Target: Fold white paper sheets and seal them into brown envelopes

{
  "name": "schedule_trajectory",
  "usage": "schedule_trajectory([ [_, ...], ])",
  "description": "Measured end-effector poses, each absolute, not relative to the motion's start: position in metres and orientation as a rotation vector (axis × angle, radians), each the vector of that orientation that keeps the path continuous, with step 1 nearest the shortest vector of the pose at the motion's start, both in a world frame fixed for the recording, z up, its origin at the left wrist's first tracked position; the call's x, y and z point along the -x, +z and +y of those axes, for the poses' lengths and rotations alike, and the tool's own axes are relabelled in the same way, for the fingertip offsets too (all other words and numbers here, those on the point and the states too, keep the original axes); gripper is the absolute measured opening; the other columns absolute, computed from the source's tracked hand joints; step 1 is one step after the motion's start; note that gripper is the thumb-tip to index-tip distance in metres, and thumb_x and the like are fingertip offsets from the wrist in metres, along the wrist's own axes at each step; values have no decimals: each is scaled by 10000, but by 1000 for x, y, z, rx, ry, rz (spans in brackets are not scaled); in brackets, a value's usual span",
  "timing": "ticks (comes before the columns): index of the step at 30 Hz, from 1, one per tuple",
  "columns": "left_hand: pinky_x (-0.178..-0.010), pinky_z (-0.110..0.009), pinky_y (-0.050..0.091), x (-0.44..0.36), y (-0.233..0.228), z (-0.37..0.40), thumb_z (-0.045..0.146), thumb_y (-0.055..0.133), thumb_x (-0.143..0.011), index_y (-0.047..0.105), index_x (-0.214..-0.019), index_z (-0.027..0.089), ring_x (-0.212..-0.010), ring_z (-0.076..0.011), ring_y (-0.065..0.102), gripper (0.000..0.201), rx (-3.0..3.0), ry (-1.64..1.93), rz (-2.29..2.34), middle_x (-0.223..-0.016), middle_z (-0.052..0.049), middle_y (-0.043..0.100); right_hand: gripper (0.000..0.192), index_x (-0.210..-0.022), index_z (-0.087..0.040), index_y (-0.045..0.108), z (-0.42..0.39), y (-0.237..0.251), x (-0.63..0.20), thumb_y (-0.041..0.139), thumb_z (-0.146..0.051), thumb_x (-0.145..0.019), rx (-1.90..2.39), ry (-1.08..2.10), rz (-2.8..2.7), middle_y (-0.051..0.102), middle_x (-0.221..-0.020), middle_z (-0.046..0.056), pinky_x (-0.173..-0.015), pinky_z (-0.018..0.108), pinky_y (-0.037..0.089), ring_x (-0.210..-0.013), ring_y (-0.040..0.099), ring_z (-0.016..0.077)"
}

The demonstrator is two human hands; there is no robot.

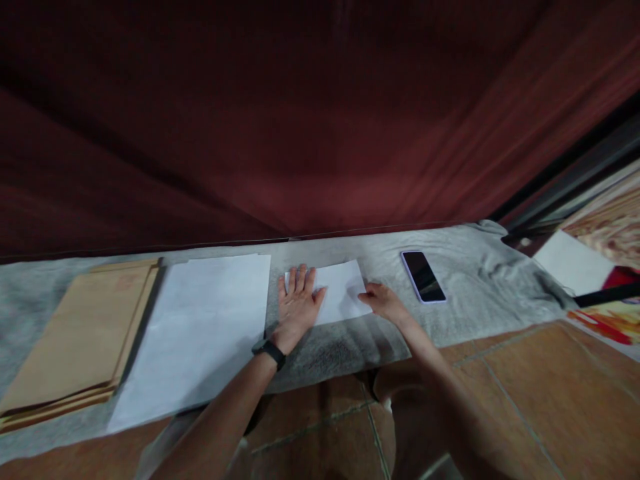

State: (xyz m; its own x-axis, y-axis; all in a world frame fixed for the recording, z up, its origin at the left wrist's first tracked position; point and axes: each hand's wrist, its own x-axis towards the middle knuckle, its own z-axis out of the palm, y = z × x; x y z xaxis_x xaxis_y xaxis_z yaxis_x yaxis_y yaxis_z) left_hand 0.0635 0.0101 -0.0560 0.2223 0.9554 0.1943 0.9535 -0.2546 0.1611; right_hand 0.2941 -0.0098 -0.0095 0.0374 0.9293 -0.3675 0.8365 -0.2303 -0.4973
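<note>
"Paper (343, 295), white, small: location?"

"On grey cloth (383, 252), between large white sheets (205, 320) at left and a phone (423, 277) at right."

"Left hand (299, 303)?"

"Palm down on the paper's left end, fingers spread, gripping nothing. One black watch (270, 352), worn at the wrist."

"Right hand (384, 301)?"

"At the paper's right edge, narrow grip, thumb and curled fingers holding it. Phone just beyond."

"Remaining stock?"

"Brown envelopes (83, 327), stacked, beside the large sheets, far left."

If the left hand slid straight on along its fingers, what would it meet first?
The left hand would likely cross grey cloth, then meet the dark red fabric; depth is unclear.
</note>
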Motion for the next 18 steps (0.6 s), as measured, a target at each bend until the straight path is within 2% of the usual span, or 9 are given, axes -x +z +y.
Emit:
schedule_trajectory([
  [4,-1245,-536,193,-57,-60,10,397,290,-1020,390,-1538,108,-1526,-308,262,602,-2419,424,2008,-1616,-149,355,184,-830,-162,710,-9,-12,-296,584,-251,-931,2139,976,-1835,693,-744,20,-591,220,376,-689,629,141],
  [8,-1246,-522,214,-51,-62,6,339,268,-1015,371,-1537,58,-1525,-298,267,602,-2436,477,2003,-1598,-172,375,187,-841,-157,724,-7,-11,-295,585,-252,-923,2143,983,-1827,695,-741,21,-598,220,384,-687,627,141],
  [12,-1256,-525,200,-53,-57,-4,354,285,-1022,380,-1544,125,-1533,-287,243,578,-2506,457,1882,-1609,-118,375,212,-817,-151,724,-7,-10,-295,577,-253,-929,2155,961,-1834,679,-701,21,-579,221,370,-652,613,134],
  [15,-1266,-492,203,-62,-53,-20,369,297,-1032,381,-1547,185,-1538,-257,232,553,-2631,371,1589,-1621,-56,364,273,-803,-161,719,-7,-9,-295,531,-275,-965,2157,961,-1826,659,-657,13,-561,216,361,-613,603,125],
  [18,-1268,-450,213,-77,-50,-41,398,306,-1042,372,-1543,167,-1533,-229,250,556,-2737,344,1288,-1632,-66,340,299,-819,-162,725,-7,-9,-296,508,-287,-983,2163,944,-1839,659,-646,15,-569,216,370,-602,606,126],
])
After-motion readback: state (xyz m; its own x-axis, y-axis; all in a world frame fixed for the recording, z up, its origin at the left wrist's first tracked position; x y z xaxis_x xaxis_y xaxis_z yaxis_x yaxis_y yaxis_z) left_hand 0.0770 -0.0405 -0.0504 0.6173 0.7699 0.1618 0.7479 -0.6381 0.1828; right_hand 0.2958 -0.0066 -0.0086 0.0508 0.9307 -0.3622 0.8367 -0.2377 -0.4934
